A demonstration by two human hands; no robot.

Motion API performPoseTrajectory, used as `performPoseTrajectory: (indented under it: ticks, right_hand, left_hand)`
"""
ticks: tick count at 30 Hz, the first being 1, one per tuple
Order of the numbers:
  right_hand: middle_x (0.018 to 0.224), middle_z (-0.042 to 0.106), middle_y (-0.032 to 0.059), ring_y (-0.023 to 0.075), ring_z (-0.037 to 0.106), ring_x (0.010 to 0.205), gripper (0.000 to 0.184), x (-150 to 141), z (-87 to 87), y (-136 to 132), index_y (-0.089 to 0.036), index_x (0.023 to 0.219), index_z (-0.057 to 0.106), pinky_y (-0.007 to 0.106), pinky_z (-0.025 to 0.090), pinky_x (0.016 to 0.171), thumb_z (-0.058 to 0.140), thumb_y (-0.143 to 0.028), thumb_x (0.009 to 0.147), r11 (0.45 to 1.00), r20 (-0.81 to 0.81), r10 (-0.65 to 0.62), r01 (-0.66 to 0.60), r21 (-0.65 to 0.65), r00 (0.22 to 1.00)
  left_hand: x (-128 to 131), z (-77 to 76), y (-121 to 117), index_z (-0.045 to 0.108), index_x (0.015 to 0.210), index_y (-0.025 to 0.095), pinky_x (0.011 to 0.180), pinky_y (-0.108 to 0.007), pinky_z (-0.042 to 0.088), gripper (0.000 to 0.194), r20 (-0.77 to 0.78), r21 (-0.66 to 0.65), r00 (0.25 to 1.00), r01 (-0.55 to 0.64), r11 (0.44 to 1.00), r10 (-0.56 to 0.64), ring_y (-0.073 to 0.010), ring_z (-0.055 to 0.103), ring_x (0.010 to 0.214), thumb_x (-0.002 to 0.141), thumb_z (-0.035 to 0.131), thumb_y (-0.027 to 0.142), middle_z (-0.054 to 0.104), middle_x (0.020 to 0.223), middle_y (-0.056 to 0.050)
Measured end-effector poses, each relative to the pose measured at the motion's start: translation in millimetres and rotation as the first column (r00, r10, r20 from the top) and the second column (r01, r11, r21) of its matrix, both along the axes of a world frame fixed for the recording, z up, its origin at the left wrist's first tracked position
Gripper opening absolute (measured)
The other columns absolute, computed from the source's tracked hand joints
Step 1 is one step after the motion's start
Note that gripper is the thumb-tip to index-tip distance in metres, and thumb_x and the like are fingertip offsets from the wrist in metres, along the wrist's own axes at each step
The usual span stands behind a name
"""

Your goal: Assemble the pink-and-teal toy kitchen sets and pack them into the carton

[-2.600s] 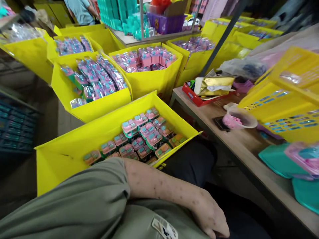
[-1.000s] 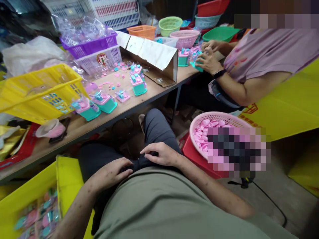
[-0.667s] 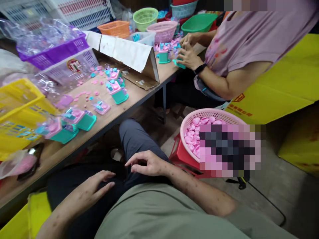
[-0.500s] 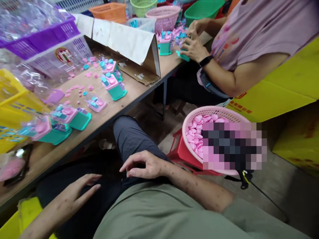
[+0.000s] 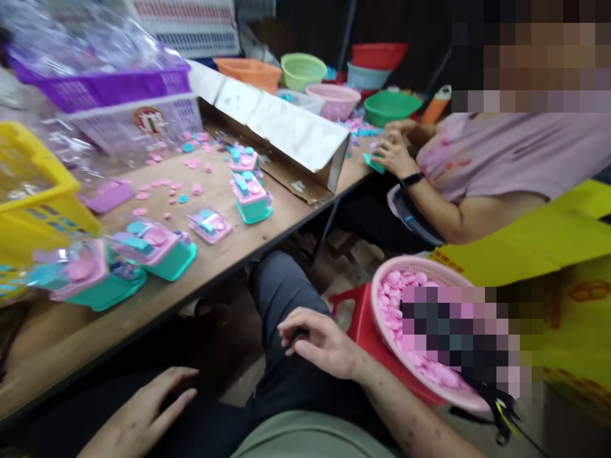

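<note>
My left hand hovers over my dark-trousered lap at the lower left, fingers apart and nothing in it. Above my other thigh is my right hand, its fingers loosely curved with a gap to the thumb; it too holds nothing. Nearest to it stands a pink basket full of pink plastic pieces, on a red stool. On the table lie several pink and turquoise toy units, among them a front one, a middle one and a far one. A small clear-covered pink set lies between them.
Purple and yellow baskets of clear plastic stand at the left. A folded cardboard piece runs along the table. A co-worker's hands handle a turquoise part at the far end. Yellow boxes stand at the right.
The camera view has tilted up and shifted left, so the scene sits lower and further right. Both my hands stay empty above my lap. The co-worker still handles the part.
</note>
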State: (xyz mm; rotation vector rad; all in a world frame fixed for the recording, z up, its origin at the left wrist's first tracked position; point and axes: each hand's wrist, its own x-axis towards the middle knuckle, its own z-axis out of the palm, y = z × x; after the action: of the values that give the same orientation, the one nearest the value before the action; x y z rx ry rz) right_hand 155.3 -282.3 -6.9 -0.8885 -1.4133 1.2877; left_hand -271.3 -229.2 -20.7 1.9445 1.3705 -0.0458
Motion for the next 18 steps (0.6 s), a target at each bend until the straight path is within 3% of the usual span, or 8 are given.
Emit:
performPoseTrajectory:
  ticks: [2, 4, 6, 8, 10, 13, 15, 18]
  right_hand:
    - [0.125, 0.075, 0.0129, 0.0259, 0.075, 0.115, 0.03, 17, 2.8, 15, -0.025, 0.132, 0.081, 0.041, 0.068, 0.1, 0.069, -0.045, 0.113, 0.96, 0.242, -0.264, 0.228, 0.164, 0.934]
    - [0.13, 0.075, 0.0136, 0.0294, 0.072, 0.125, 0.031, 30, 3.6, 39, -0.027, 0.131, 0.081, 0.049, 0.063, 0.113, 0.063, -0.044, 0.113, 0.861, 0.431, -0.508, 0.42, 0.287, 0.746]
    - [0.143, 0.07, 0.0175, 0.0338, 0.069, 0.134, 0.044, 31, 1.1, 64, -0.023, 0.143, 0.075, 0.055, 0.061, 0.118, 0.058, -0.048, 0.112, 0.787, 0.538, -0.606, 0.538, 0.301, 0.586]
    - [0.156, 0.063, 0.0227, 0.0396, 0.064, 0.145, 0.059, 18, -3.0, 84, -0.018, 0.154, 0.069, 0.062, 0.057, 0.123, 0.063, -0.053, 0.107, 0.783, 0.61, -0.592, 0.555, 0.28, 0.527]
    - [0.167, 0.057, 0.0227, 0.0463, 0.053, 0.157, 0.065, -5, -4.5, 92, -0.02, 0.154, 0.071, 0.071, 0.044, 0.132, 0.078, -0.051, 0.098, 0.838, 0.691, -0.51, 0.477, 0.266, 0.512]
    - [0.171, 0.06, 0.012, 0.0547, 0.024, 0.173, 0.041, -39, 3.3, 82, -0.03, 0.131, 0.086, 0.09, 0.021, 0.132, 0.089, -0.044, 0.093, 0.955, 0.877, -0.259, 0.243, 0.169, 0.406]
    - [0.159, 0.072, 0.0082, 0.054, 0.014, 0.176, 0.019, -49, 12.3, 70, -0.032, 0.115, 0.09, 0.098, 0.008, 0.126, 0.084, -0.041, 0.098, 0.986, 0.932, -0.152, 0.109, 0.123, 0.33]
    - [0.14, 0.082, 0.0073, 0.0482, 0.028, 0.175, 0.016, -43, 23.5, 63, -0.033, 0.113, 0.089, 0.095, 0.007, 0.128, 0.078, -0.036, 0.102, 0.977, 0.882, -0.211, 0.088, 0.192, 0.422]
  left_hand:
    - [7, -7.3, -7, 0.084, 0.134, 0.038, 0.13, -0.052, 0.055, 0.053, 0.022, 0.007, 1.0, -0.001, 1.0, 0.0, -0.0384, 0.075, 0.14, 0.098, 0.06, 0.067, 0.081, 0.145, 0.0]
    - [5, -19.9, -16, 0.085, 0.134, 0.038, 0.133, -0.054, 0.052, 0.052, 0.021, 0.015, 1.0, -0.006, 1.0, 0.006, -0.0399, 0.073, 0.143, 0.096, 0.061, 0.066, 0.081, 0.145, -0.001]
    - [1, -31.7, -24, 0.085, 0.134, 0.038, 0.134, -0.054, 0.051, 0.052, 0.026, 0.026, 1.0, -0.004, 1.0, 0.003, -0.0396, 0.072, 0.144, 0.096, 0.062, 0.064, 0.08, 0.147, -0.002]
    - [-1, -36.3, -30, 0.084, 0.135, 0.036, 0.133, -0.053, 0.052, 0.052, 0.029, 0.04, 1.0, 0.01, 0.999, -0.011, -0.0383, 0.072, 0.145, 0.096, 0.061, 0.062, 0.08, 0.148, -0.003]
    - [1, -31.4, -33, 0.084, 0.133, 0.034, 0.132, -0.052, 0.053, 0.051, 0.026, 0.048, 0.999, 0.041, 0.998, -0.042, -0.0378, 0.072, 0.145, 0.096, 0.06, 0.06, 0.08, 0.147, -0.006]
    - [8, -12.9, -34, 0.083, 0.134, 0.027, 0.129, -0.054, 0.054, 0.052, 0.013, 0.047, 0.996, 0.09, 0.995, -0.091, -0.0387, 0.072, 0.144, 0.098, 0.056, 0.054, 0.08, 0.146, -0.011]
    - [11, -3.0, -37, 0.081, 0.136, 0.022, 0.128, -0.054, 0.055, 0.053, -0.007, 0.041, 0.994, 0.11, 0.993, -0.11, -0.0388, 0.072, 0.143, 0.099, 0.054, 0.05, 0.079, 0.147, -0.015]
    - [9, -6.5, -41, 0.08, 0.14, 0.022, 0.131, -0.052, 0.053, 0.054, -0.039, 0.031, 0.992, 0.117, 0.993, -0.116, -0.0377, 0.07, 0.146, 0.099, 0.055, 0.047, 0.077, 0.15, -0.016]
